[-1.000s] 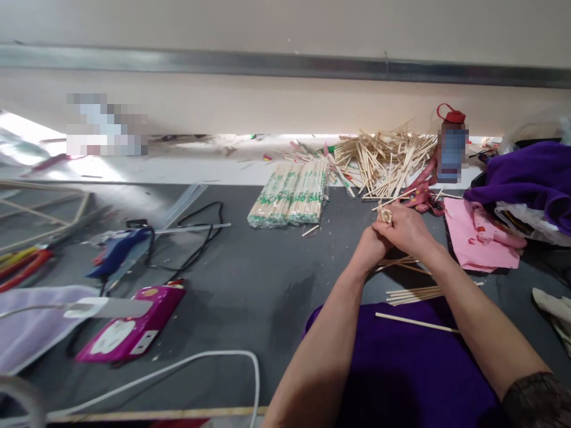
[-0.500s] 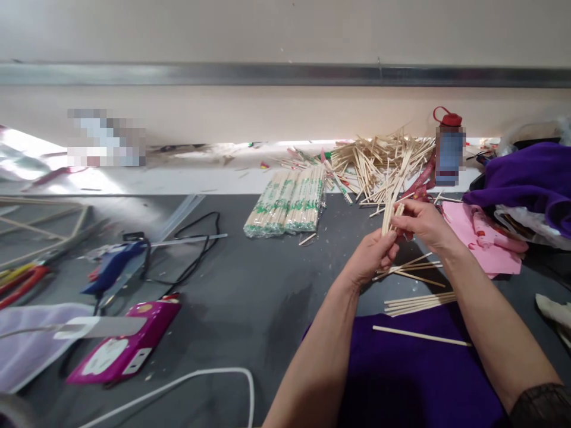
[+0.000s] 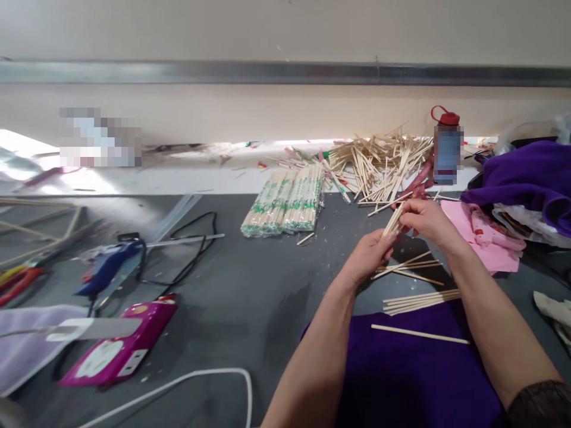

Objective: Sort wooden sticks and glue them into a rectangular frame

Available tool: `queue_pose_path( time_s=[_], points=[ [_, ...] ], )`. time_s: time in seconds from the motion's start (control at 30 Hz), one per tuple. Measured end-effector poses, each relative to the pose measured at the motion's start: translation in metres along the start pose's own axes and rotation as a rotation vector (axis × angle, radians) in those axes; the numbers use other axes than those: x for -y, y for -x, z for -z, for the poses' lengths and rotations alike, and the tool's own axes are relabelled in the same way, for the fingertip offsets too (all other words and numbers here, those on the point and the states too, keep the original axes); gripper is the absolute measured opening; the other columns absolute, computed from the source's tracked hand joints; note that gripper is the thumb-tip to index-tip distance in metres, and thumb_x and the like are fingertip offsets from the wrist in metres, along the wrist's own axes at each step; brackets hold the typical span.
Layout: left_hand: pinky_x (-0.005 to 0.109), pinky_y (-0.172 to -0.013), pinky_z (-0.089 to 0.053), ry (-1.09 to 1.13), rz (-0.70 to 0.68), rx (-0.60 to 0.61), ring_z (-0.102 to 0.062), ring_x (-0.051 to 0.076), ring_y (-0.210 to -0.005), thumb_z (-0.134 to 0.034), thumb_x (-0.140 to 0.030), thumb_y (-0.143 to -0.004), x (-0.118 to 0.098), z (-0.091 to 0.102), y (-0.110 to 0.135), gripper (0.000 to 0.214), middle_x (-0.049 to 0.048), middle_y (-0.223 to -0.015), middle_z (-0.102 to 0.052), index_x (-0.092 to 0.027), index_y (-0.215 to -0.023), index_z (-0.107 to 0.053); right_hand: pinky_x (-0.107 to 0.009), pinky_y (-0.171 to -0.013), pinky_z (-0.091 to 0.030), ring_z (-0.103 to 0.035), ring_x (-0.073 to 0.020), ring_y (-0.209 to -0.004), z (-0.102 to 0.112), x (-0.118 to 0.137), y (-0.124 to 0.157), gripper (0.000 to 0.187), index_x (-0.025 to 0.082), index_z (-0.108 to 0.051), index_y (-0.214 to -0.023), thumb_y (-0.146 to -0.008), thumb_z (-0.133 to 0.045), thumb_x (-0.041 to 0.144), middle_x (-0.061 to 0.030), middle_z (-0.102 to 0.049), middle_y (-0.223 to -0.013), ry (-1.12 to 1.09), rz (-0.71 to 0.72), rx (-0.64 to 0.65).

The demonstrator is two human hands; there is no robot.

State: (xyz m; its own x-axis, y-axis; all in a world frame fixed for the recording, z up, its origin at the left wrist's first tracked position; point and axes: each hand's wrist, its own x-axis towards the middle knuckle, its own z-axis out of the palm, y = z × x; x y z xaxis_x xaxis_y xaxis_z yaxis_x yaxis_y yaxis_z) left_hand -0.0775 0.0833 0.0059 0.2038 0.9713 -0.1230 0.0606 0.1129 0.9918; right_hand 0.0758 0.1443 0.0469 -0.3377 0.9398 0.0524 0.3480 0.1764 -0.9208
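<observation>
A small bundle of thin wooden sticks [image 3: 393, 221] is held between my two hands. My left hand [image 3: 371, 254] is closed around its lower part, thumb on top. From the right, the fingers of my right hand [image 3: 422, 221] pinch the bundle; its fingertips are partly hidden. Just below the hands, several loose sticks [image 3: 414, 271] lie crossed on the grey table. Closer to me, a row of sticks [image 3: 419, 301] lies side by side at the edge of a purple cloth [image 3: 401, 380], and a single stick [image 3: 419, 334] rests on the cloth.
Two plastic-wrapped packs of sticks [image 3: 283, 202] lie left of my hands. Behind are a heap of sticks [image 3: 383, 163] and a red-capped bottle [image 3: 447, 145]. Pink paper [image 3: 495, 249] lies right. At left are a blue glue gun [image 3: 109, 267], a magenta box [image 3: 120, 348] and a white cable [image 3: 218, 371].
The sticks in my hands have tipped lower, and their upper ends no longer fan up against the heap. My right hand has shifted slightly right. The view has moved a little.
</observation>
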Motion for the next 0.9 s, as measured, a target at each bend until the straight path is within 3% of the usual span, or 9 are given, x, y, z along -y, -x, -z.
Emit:
queue_pose_path(
  time_s=[0.27,0.4,0.5,0.67,0.9],
  points=[
    [0.022,-0.05,-0.03,-0.33,-0.05,-0.149,-0.038,0.01,-0.047,-0.041,-0.054,-0.085,0.006,-0.001,-0.003,0.041,-0.0047,-0.049,-0.045,-0.017,-0.071,-0.053,-0.025,-0.053,-0.028,-0.047,-0.0123,-0.054,-0.003,-0.005,-0.003,0.019,0.017,-0.066,-0.063,-0.068,-0.051,0.026,0.0009,-0.057,-0.054,0.417,0.092,-0.161],
    [0.023,-0.049,-0.029,-0.414,-0.043,-0.182,-0.039,0.011,-0.047,-0.041,-0.051,-0.085,0.002,0.001,-0.002,0.039,-0.0044,-0.048,-0.045,-0.018,-0.07,-0.055,-0.025,-0.053,-0.028,-0.046,-0.0124,-0.054,-0.012,-0.005,-0.004,0.019,0.018,-0.062,-0.059,-0.071,-0.05,0.027,0.0004,-0.056,-0.053,0.454,0.105,-0.201],
    [0.022,-0.048,-0.028,-0.387,-0.029,-0.183,-0.039,0.01,-0.046,-0.042,-0.051,-0.084,0.0,0.001,-0.002,0.039,-0.0044,-0.047,-0.045,-0.017,-0.072,-0.058,-0.024,-0.052,-0.032,-0.048,-0.0123,-0.054,-0.018,-0.01,-0.008,0.016,0.018,-0.056,-0.057,-0.069,-0.049,0.025,0.0005,-0.056,-0.055,0.231,0.047,-0.176],
    [0.021,-0.045,-0.027,-0.204,0.025,-0.163,-0.033,0.008,-0.041,-0.042,-0.055,-0.084,0.001,-0.001,0.0,0.043,-0.0062,-0.045,-0.041,-0.016,-0.075,-0.059,-0.02,-0.05,-0.041,-0.056,-0.0117,-0.061,-0.012,-0.018,-0.011,0.018,0.018,-0.063,-0.075,-0.067,-0.056,0.032,0.0005,-0.063,-0.07,-0.355,-0.18,-0.153],
    [0.021,-0.045,-0.027,-0.149,0.021,-0.208,-0.032,0.007,-0.04,-0.046,-0.053,-0.083,0.005,-0.007,0.003,0.04,-0.0062,-0.044,-0.042,-0.016,-0.074,-0.058,-0.018,-0.043,-0.037,-0.059,-0.0099,-0.055,0.003,-0.012,-0.003,0.025,0.017,-0.065,-0.08,-0.064,-0.065,0.036,0.0007,-0.064,-0.072,-0.408,-0.193,-0.046]
  ],
)
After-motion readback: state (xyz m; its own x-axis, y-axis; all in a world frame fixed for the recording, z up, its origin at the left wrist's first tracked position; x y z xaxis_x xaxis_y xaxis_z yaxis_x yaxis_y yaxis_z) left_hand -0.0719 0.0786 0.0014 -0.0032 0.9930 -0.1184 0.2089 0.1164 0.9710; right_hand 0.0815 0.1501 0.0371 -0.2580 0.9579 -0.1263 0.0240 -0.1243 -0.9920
